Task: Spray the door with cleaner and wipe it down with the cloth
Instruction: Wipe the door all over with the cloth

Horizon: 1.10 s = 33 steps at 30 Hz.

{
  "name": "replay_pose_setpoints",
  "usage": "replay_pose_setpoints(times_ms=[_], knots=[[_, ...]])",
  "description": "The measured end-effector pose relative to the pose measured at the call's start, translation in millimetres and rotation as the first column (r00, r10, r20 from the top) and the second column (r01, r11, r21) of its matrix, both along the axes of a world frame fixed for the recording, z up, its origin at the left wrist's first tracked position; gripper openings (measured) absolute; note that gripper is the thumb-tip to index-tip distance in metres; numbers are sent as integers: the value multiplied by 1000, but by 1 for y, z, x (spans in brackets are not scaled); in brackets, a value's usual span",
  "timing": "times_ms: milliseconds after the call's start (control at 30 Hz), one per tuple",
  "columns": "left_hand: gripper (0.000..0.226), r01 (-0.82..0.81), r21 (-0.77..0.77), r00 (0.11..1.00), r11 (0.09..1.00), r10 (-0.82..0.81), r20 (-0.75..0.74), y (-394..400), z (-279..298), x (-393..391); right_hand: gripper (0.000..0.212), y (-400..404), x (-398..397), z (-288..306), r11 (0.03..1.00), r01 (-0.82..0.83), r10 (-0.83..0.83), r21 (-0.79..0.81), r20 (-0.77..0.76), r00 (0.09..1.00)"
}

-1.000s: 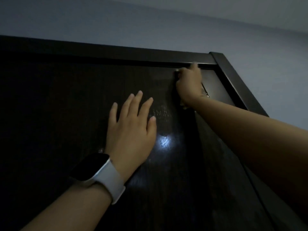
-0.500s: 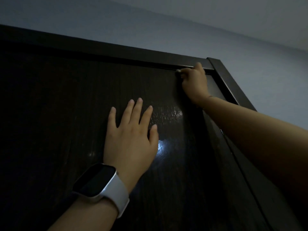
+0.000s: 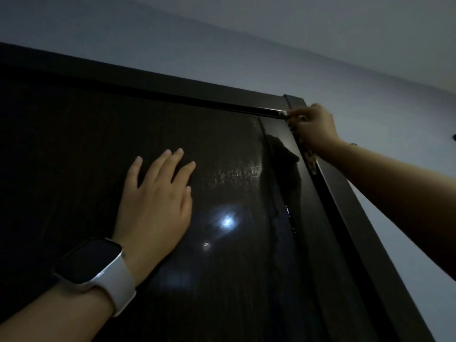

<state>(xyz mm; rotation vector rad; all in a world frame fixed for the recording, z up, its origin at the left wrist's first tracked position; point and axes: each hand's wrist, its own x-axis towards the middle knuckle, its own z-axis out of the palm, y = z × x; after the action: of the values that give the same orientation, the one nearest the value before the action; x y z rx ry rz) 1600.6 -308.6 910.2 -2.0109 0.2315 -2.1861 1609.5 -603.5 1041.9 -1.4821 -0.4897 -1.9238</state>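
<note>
Wiping looks well underway: the dark glossy wooden door (image 3: 222,255) shows damp streaks near its top. At its upper right corner the right hand (image 3: 314,128) clutches a pale patterned cloth (image 3: 309,160); the left hand (image 3: 155,201) lies flat, fingers straight, mid-door. Lower panel probably remains. No sprayer or legible writing visible.

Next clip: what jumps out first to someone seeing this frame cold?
The left hand, wearing a white-strapped smartwatch, lies flat on the dark glossy door, beside a bright light reflection. At the door's top right corner, the right hand grips a patterned cloth.
</note>
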Motion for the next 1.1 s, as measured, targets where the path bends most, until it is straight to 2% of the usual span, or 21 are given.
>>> replay_pose_setpoints(times_ms=[133, 300, 433, 533, 600, 767, 867, 1100], knots=[[52, 81, -1, 997, 997, -81, 4, -55, 1, 0, 21, -16, 40, -10, 993, 15, -16, -116, -1, 1000], [53, 161, -78, 987, 984, -162, -12, -112, 21, 25, 26, -8, 56, 4, 952, 127, -86, -277, 153, 984], [55, 84, -78, 996, 993, -82, 36, -117, 14, 42, 29, -2, 47, 51, 943, 109, -85, -314, 87, 993], [56, 69, -70, 997, 995, -67, 35, -116, 15, 44, 30, 3, 47, 64, 941, 107, -79, -320, 99, 992], [56, 68, -66, 997, 995, -66, 40, -116, 16, 44, 31, 2, 47, 47, 930, 116, -81, -348, 115, 990], [56, 89, -66, 995, 994, -87, 40, -117, 12, 44, 30, -14, 53, -42, 847, 221, -129, -483, 218, 968], [57, 98, -68, 995, 993, -97, 23, -117, 13, 43, 30, -10, 52, -42, 867, 206, -135, -454, 184, 974], [56, 120, -60, 993, 991, -119, 19, -116, 13, 44, 33, 23, 40, 49, 954, 155, -129, -258, 114, 985]])
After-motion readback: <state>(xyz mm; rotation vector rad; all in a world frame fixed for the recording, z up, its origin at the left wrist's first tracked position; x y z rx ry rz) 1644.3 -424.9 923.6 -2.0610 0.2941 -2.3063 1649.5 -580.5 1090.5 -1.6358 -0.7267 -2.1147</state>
